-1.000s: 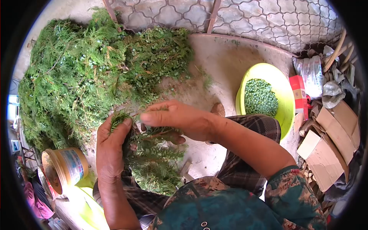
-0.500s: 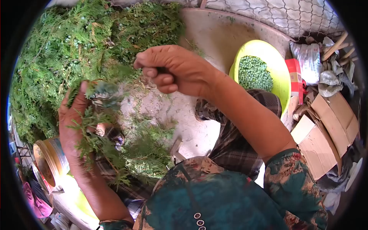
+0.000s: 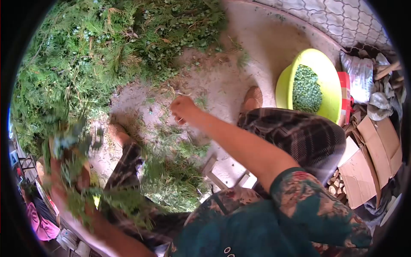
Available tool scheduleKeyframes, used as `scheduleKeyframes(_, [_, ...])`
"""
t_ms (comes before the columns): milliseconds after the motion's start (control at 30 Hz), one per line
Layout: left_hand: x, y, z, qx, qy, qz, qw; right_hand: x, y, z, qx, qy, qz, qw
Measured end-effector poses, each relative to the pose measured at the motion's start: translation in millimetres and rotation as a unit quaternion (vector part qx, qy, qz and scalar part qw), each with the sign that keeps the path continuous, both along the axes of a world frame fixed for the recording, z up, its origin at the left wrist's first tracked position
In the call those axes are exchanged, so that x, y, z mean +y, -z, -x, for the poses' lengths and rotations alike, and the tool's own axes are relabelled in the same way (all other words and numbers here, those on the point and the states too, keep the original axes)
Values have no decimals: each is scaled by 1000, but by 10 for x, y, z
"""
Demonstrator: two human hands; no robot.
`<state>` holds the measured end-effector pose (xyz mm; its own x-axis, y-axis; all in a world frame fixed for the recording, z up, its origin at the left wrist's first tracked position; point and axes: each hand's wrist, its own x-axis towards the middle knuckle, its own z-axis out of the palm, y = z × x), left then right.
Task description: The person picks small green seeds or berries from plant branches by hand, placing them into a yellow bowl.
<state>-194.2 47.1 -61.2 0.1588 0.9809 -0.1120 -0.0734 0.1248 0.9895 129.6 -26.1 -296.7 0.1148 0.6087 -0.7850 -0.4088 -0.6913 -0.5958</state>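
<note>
At the left, my left hand [image 3: 81, 173], smeared by motion, is closed around a leafy evergreen sprig [image 3: 70, 141] with bluish-green cones; its fronds trail down over my wrist. My right hand [image 3: 184, 109] is curled closed above the littered floor, between my feet; what is in its fingers, if anything, I cannot tell. A big heap of cut evergreen branches [image 3: 85, 55] fills the upper left. Between my legs lies a smaller pile of green sprigs [image 3: 171, 175]. To the right a yellow-green basin [image 3: 332, 85] holds many small green cones [image 3: 307, 90].
Beside the basin are a red box [image 3: 344, 81], a silvery plastic bag [image 3: 359, 75] and folded cardboard [image 3: 361, 169]. A wire mesh [image 3: 338, 21] edges the top right. A low wooden stool frame [image 3: 212, 173] shows by my lap. Pink cloth [image 3: 40, 225] lies lower left.
My left hand has moved left and down with the sprig. My right hand has drawn away from it, lower in view. The view has shifted, so both feet now show.
</note>
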Motion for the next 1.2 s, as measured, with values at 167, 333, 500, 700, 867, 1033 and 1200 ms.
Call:
scheduleKeyframes(167, [524,624,48,17,0,43,999,404,935,789,-334,-204,-154,907])
scheduleKeyframes(333, [821,1306,65,16,-10,102,995,664,958,901,-391,-392,-135,822])
scheduleKeyframes(500, [799,1640,88,6,-36,136,990,696,1042,940,-416,-439,-204,770])
scheduleKeyframes(700, [605,1759,148,-2,-65,154,986,600,963,657,-311,-63,-88,944])
scheduleKeyframes(867, [397,1920,159,-2,-89,174,981,654,962,208,-471,22,-87,878])
scheduleKeyframes(1033, [484,2173,21,-2,-95,188,978,904,1099,-7,-543,-227,-51,807])
scheduleKeyframes(1200, [474,2515,-154,-8,-103,212,972,710,1091,-51,-473,-119,-178,855])
